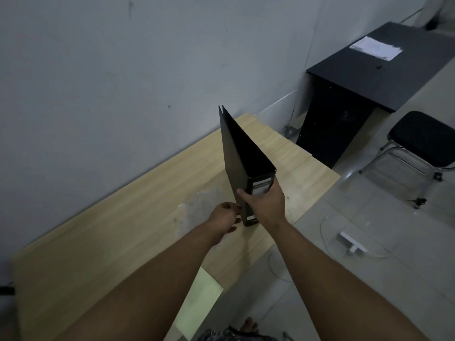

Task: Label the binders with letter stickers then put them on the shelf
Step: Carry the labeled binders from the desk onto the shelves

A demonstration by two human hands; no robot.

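Note:
A black binder [242, 153] stands upright on the light wooden table [138, 212], its spine turned toward me with a white label on it. My right hand [267, 205] wraps around the spine from the right and grips it. My left hand [224, 217] is at the lower left edge of the binder, fingers curled and touching its cover. Whether the left hand pinches a sticker I cannot tell.
A pale yellow-green sheet [199, 301] hangs over the table's near edge. A black desk [384, 70] with a white paper [375, 48] stands at the right, a black stool [418, 141] beside it. A white power strip [350, 243] and cables lie on the tiled floor.

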